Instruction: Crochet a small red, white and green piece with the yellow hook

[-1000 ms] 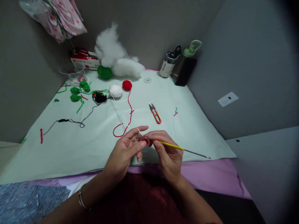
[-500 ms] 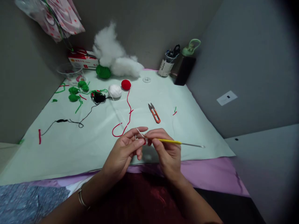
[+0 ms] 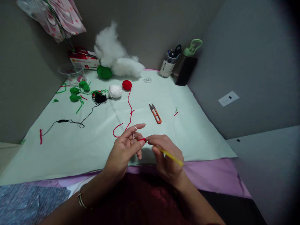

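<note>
Red yarn piece (image 3: 142, 139) held over the near side of the pale desk (image 3: 203, 134).
The left hand's (image 3: 124, 150) fingers pinch it, white yarn (image 3: 133, 137) over the raised index finger; the right hand's (image 3: 169, 157) fingers grip a blurred yellow-handled tool (image 3: 172, 157). Orange snips (image 3: 157, 116) lie beyond.

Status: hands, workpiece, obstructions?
Left hand pinching small red piece, white yarn over index finger. Right hand gripping yellow-handled tool. Orange snips lie beyond hands, not in the way.
</note>
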`<control>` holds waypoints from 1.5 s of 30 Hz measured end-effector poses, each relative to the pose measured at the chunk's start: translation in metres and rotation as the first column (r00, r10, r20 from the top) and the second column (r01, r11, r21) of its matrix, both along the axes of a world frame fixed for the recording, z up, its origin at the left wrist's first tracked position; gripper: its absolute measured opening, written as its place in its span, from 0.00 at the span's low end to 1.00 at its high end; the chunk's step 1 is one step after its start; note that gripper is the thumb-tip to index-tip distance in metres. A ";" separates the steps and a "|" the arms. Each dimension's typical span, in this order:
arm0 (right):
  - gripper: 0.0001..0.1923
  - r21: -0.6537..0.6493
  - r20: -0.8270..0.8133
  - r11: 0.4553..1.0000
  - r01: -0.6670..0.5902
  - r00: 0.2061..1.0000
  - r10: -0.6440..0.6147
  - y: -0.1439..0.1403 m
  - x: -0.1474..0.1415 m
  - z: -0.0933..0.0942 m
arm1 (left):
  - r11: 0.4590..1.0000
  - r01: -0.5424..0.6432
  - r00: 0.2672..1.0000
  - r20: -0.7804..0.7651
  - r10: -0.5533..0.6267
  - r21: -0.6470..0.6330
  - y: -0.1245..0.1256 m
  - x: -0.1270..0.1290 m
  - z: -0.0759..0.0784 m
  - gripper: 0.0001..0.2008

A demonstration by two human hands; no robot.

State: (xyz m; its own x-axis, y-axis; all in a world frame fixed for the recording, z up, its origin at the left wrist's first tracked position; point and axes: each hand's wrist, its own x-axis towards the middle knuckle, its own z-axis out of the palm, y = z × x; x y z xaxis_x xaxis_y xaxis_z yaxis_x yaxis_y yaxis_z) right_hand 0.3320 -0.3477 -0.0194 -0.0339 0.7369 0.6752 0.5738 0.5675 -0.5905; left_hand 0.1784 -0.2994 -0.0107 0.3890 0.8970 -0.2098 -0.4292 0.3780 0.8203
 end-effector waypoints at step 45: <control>0.08 -0.282 -0.479 0.948 -0.149 0.878 -0.004 0.010 -0.004 0.007 | 0.993 0.107 0.992 0.064 -0.104 -0.047 0.004 0.000 0.002 0.10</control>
